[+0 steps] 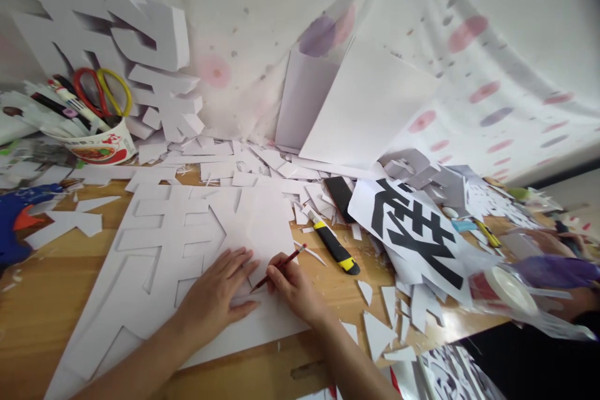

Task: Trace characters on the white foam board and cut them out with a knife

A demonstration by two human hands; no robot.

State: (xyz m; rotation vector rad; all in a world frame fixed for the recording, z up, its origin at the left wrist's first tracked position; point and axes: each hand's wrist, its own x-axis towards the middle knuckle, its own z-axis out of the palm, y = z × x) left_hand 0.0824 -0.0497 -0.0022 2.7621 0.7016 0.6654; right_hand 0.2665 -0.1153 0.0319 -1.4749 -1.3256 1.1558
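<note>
My right hand (293,287) is closed around a dark red pencil (284,265), its tip touching the white board just left of the fingers. Flat on the white sheet, my left hand (220,290) lies with its fingers stretched out toward the pencil tip. Under both hands is a large white foam board (253,219) with a cut-out character shape (164,225) lying on it. To the right of the pencil, a black and yellow utility knife (335,247) rests on the wooden table. Part of the board is covered by my hands and forearms.
A tub (100,144) of pens and scissors stands at the back left, before white 3D characters (154,44). At right lie a printed character sheet (407,231), a tape roll (509,287) and board scraps (375,331). A blue tool (19,219) sits at far left.
</note>
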